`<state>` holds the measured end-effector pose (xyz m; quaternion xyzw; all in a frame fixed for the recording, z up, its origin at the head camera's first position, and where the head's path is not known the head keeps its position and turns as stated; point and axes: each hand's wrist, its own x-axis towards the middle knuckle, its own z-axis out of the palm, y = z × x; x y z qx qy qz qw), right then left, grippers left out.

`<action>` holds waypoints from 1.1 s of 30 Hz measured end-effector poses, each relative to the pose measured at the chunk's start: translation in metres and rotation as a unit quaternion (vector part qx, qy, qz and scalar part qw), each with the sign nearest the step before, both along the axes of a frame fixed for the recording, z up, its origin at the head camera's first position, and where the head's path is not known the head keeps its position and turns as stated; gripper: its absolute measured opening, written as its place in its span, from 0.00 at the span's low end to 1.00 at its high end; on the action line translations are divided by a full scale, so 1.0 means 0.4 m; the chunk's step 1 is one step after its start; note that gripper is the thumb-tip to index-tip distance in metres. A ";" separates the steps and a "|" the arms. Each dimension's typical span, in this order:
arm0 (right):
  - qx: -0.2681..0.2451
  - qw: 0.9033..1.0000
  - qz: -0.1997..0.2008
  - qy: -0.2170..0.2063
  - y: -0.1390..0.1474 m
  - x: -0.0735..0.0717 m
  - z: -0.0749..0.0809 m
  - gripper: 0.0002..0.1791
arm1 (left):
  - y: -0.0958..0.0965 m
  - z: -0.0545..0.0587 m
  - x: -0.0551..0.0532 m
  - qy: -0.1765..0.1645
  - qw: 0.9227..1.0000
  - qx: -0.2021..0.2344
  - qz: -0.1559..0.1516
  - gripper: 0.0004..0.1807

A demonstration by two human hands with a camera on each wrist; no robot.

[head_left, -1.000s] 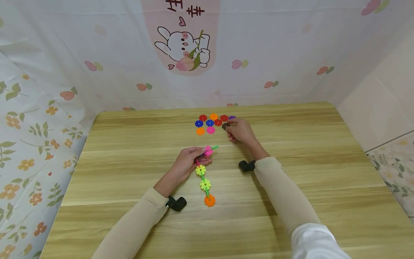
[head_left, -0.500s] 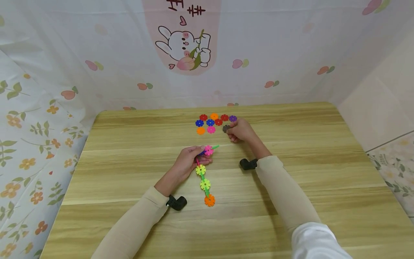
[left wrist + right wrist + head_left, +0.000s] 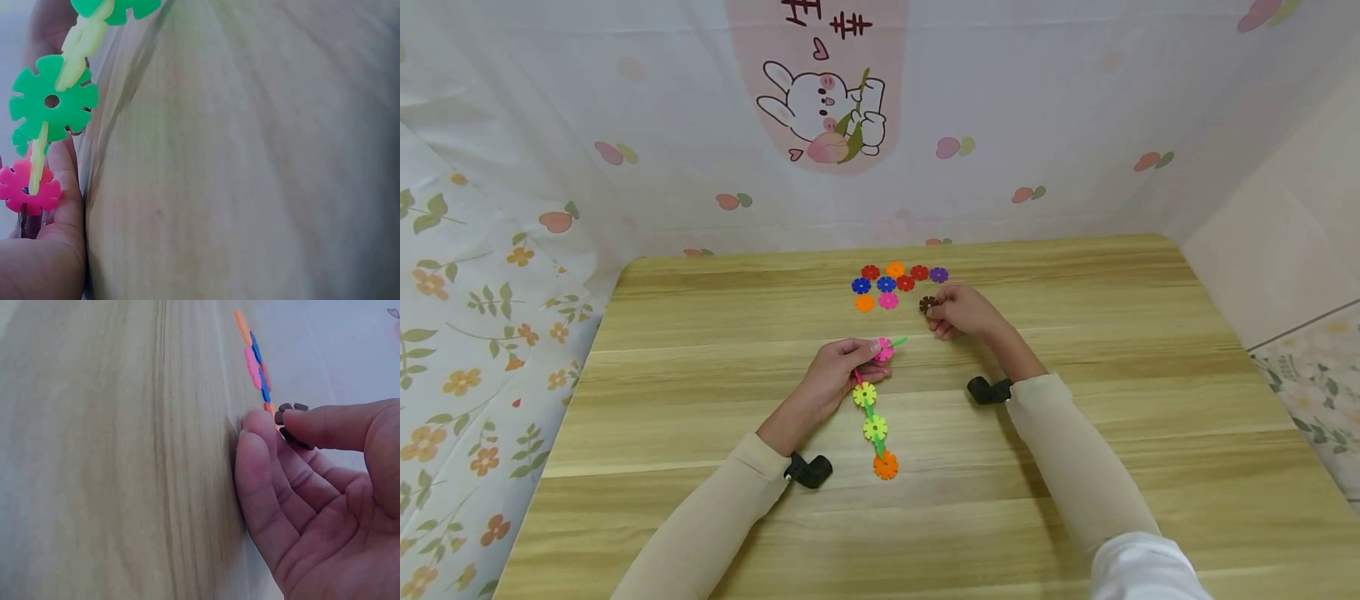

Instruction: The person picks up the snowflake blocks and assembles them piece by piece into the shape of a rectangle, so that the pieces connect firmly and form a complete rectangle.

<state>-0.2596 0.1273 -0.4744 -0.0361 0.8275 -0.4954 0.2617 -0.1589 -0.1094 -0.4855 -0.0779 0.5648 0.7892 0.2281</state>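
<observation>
My left hand (image 3: pixel 833 377) grips a chain of slotted plastic snowflake discs near its far end. A pink disc (image 3: pixel 884 349) shows at its fingertips with a green one on edge beside it. From the hand the chain runs toward the person through two yellow discs (image 3: pixel 876 428), ending in an orange disc (image 3: pixel 886 465). In the left wrist view a green disc (image 3: pixel 37 94) and a pink one (image 3: pixel 31 190) stand close over the palm. Thumb and fingers of my right hand (image 3: pixel 964 313) pinch a dark brown snowflake disc (image 3: pixel 927 302), its edge showing past the thumb (image 3: pixel 328 425) in the right wrist view.
Several loose discs lie flat toward the table's back: red (image 3: pixel 870 272), blue (image 3: pixel 861 286), orange (image 3: pixel 865 304), pink (image 3: pixel 888 301) and purple (image 3: pixel 938 275). A patterned curtain (image 3: pixel 1000 108) hangs behind the wooden table (image 3: pixel 700 517). Each wrist wears a black camera (image 3: pixel 811 472).
The right hand has drawn the brown disc away from the loose discs, toward the person. The purple disc, partly covered before, now shows whole. The left hand and its chain stay in place.
</observation>
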 end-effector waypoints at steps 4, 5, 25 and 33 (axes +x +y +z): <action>-0.006 1.000 0.012 -0.002 0.001 0.020 0.015 0.07 | -0.001 -0.004 -0.001 0.000 1.000 -0.002 0.001 0.16; -0.006 1.000 0.015 -0.007 -0.001 0.029 0.030 0.07 | -0.001 -0.005 -0.002 -0.001 1.000 -0.003 0.002 0.16; -0.026 0.998 0.049 -0.016 -0.002 0.090 0.043 0.14 | 0.002 0.001 -0.003 -0.011 1.000 -0.013 0.004 0.15; -0.035 0.997 0.064 -0.023 -0.016 0.105 0.045 0.15 | 0.004 -0.002 -0.004 -0.011 1.000 -0.011 0.007 0.15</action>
